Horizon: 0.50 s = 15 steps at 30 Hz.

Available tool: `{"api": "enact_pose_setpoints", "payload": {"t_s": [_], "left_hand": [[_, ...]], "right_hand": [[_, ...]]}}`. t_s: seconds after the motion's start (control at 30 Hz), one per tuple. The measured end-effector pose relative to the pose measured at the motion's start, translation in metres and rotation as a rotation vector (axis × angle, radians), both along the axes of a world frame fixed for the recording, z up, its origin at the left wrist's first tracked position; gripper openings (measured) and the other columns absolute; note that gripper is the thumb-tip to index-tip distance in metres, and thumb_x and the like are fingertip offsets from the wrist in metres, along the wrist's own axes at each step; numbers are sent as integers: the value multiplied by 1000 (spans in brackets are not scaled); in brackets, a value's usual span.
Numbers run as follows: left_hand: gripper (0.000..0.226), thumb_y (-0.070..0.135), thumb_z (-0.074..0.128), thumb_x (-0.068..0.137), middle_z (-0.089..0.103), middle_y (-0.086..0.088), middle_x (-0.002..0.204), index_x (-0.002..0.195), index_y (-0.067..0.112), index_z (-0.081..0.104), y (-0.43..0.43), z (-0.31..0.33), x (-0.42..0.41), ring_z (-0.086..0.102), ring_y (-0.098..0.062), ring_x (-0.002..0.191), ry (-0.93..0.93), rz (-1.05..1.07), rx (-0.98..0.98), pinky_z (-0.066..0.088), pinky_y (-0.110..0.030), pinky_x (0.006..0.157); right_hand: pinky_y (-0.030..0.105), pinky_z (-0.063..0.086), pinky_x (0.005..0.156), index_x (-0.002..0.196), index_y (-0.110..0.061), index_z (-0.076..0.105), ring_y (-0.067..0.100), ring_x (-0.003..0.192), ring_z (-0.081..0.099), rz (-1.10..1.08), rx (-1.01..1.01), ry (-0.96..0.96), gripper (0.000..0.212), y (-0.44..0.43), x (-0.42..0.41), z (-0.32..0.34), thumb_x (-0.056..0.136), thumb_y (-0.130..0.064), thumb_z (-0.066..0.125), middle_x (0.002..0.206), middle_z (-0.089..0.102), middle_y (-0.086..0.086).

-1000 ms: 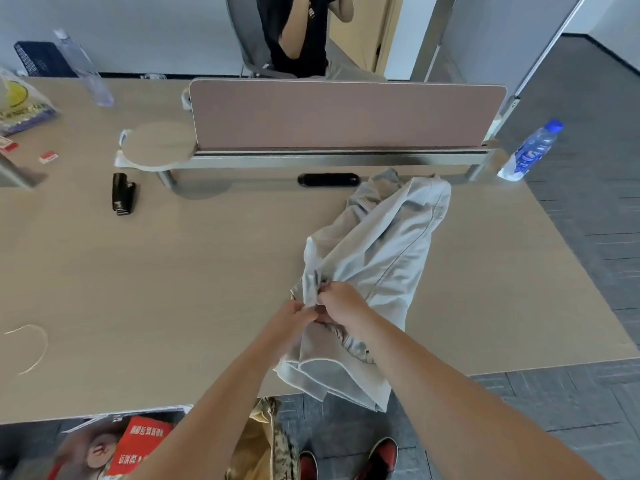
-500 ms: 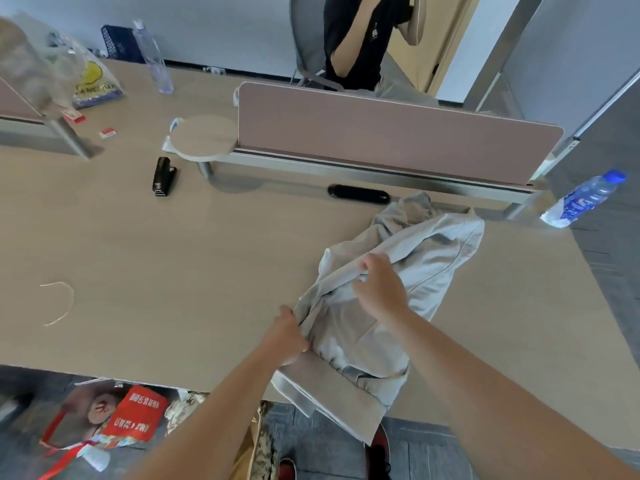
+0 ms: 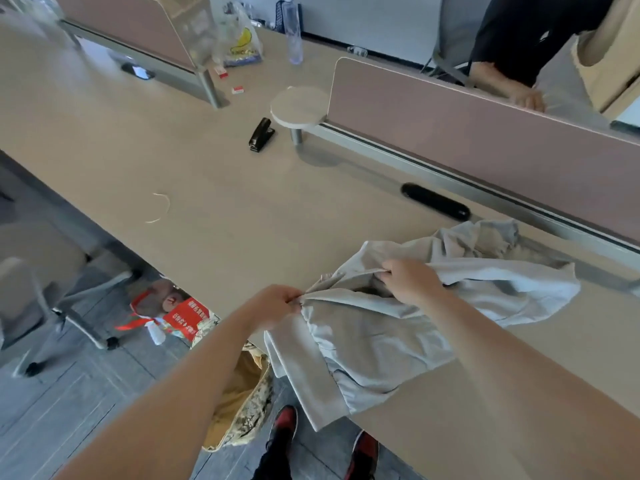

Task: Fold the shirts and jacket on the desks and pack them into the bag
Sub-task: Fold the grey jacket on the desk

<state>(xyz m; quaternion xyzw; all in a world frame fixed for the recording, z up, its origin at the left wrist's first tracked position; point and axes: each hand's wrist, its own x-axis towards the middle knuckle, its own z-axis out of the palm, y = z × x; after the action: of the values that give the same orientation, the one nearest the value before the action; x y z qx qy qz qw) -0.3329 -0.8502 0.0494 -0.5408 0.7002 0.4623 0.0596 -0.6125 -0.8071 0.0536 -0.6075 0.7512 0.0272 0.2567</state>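
Observation:
A light grey garment (image 3: 398, 327) lies crumpled on the wooden desk (image 3: 207, 209), its lower part hanging over the near edge. My left hand (image 3: 273, 304) pinches a fold of it at the desk's edge. My right hand (image 3: 408, 278) grips another fold a little farther in, to the right. The cloth is stretched between the two hands. On the floor below, a tan and camouflage bag (image 3: 242, 400) stands beside my feet.
A black stapler (image 3: 261, 135) and a round stand (image 3: 299, 105) sit mid-desk by the pink divider (image 3: 485, 143). A bottle (image 3: 293, 32) and plastic bag (image 3: 239, 39) stand at the far end. A person sits behind the divider. A red paper bag (image 3: 176, 315) and chair base (image 3: 69, 306) are on the floor.
My hands have moved apart, spreading the grey garment between them. My view has swung left, showing more of the desk and the floor on the left.

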Motion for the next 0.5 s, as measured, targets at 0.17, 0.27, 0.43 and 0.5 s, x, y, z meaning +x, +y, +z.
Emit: {"api": "enact_pose_setpoints", "payload": {"t_s": [0.17, 0.27, 0.43, 0.5], "left_hand": [[11, 21, 67, 87, 73, 1, 94, 95, 26, 74, -8, -5, 17, 65, -19, 92, 168, 315, 74, 47, -32, 89], [10, 19, 68, 92, 64, 1, 80, 82, 17, 67, -21, -20, 20, 57, -16, 80, 79, 394, -55, 44, -27, 71], [6, 13, 64, 93, 58, 2, 80, 88, 11, 67, -39, -55, 15, 53, -17, 80, -37, 410, -225, 37, -18, 58], [10, 9, 64, 91, 60, 1, 79, 82, 14, 64, -50, -69, 14, 55, -19, 82, -32, 423, -249, 38, -27, 63]], "right_hand": [[31, 39, 59, 86, -16, 60, 21, 69, 56, 81, 172, 61, 17, -41, -2, 12, 97, -27, 53, 75, 60, 1], [31, 42, 63, 90, -17, 58, 25, 78, 59, 104, 43, 149, 20, -52, 11, -1, 98, -35, 54, 81, 62, 1], [32, 33, 64, 73, -19, 45, 29, 83, 57, -35, -161, -116, 39, -57, 24, -55, 98, -49, 48, 82, 61, 4], [33, 35, 65, 72, -19, 50, 23, 78, 58, -53, -94, -248, 53, -61, 20, -69, 85, -70, 55, 78, 60, -1]]}}
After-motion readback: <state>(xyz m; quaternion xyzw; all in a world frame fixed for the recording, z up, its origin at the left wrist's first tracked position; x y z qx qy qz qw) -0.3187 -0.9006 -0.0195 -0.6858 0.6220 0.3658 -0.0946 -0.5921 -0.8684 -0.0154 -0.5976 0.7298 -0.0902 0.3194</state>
